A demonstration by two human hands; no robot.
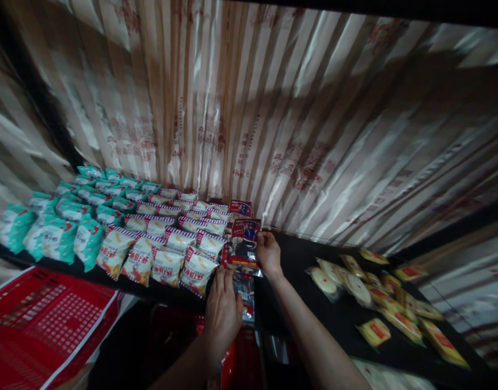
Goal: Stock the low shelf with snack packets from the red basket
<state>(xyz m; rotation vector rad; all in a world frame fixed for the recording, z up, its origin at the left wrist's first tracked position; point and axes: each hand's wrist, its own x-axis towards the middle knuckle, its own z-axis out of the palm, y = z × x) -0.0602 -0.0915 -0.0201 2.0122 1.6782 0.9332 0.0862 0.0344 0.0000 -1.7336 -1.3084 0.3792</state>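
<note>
My right hand (268,252) grips the right edge of a red and dark snack packet (244,244) standing on the black shelf (292,254), next to rows of packets. My left hand (222,311) is lower, at the shelf's front edge, with its fingers closed around several more packets (246,292) of the same kind. Another red packet (240,208) stands behind the one in my right hand.
White and orange snack bags (168,249) fill the shelf left of my hands, with green bags (62,216) further left. Yellow and white flat packs (379,295) lie scattered at the right. A red basket (41,325) sits at the lower left. Striped paper covers the back wall.
</note>
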